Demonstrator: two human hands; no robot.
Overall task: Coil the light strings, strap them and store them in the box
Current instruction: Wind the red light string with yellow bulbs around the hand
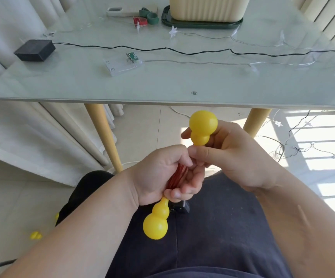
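Over the lap, below the tabletop (162, 87) edge: a light string (175, 176) of red wire, bunched tight, with a yellow gourd at each end. Left hand (162, 175) grip clamped round the bundle. Right hand (232, 155) grip pinching the neck of the upper gourd (202, 127). Long axis tilted, upper gourd far and right, lower gourd (156, 223) near and left. Beyond, on the tabletop: clear battery case (122, 64), black cord (182, 51), black pack (35, 50), straps (149, 15), cream box (206, 7).
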